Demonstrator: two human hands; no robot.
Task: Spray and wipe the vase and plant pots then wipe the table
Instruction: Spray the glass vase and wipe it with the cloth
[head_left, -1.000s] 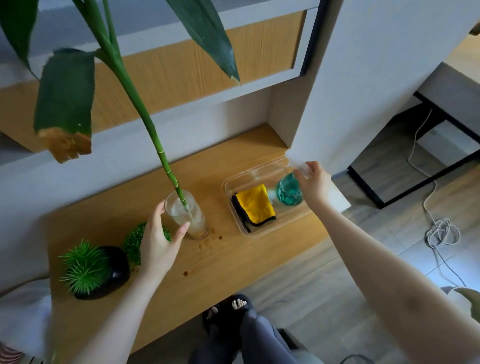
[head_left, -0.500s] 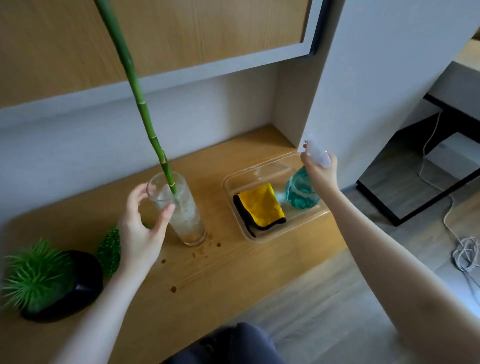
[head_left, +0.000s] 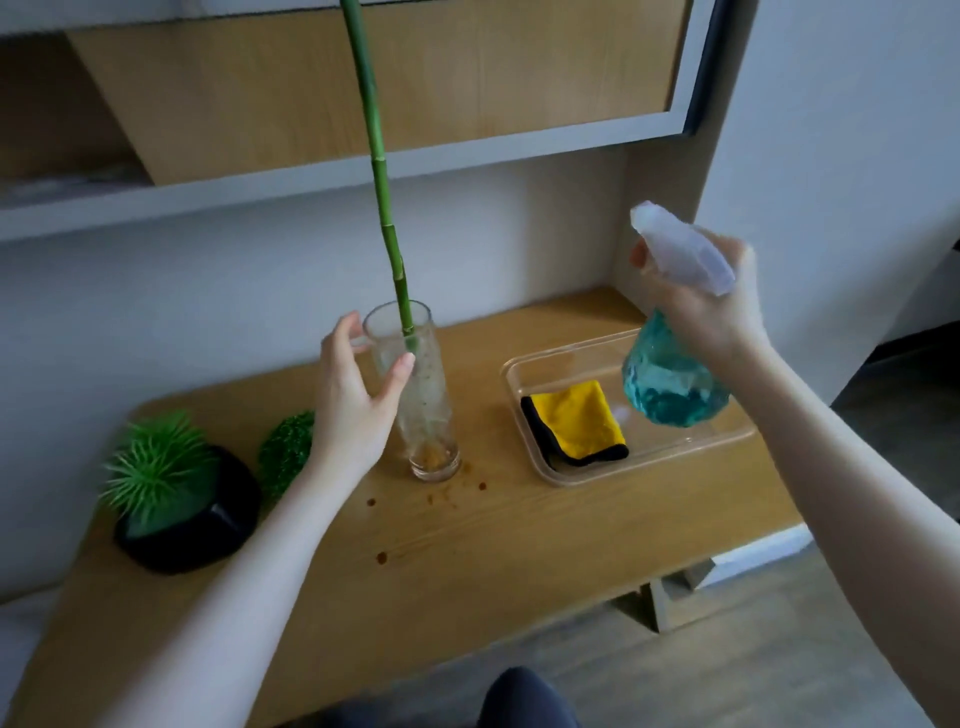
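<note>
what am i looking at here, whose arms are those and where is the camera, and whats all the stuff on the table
There is no machine here: these are a person's two bare arms, seen from a wide-angle camera worn on their head, looking forward and down. The left hand is curled around a tall glass vase with a green stalk standing in it. The right hand holds a spray bottle of blue-green liquid in the air above a clear plastic tray, where a yellow cloth lies. On the wooden table there are also a black plant pot with a spiky green plant, a small round green plant and some brown spots.
</note>
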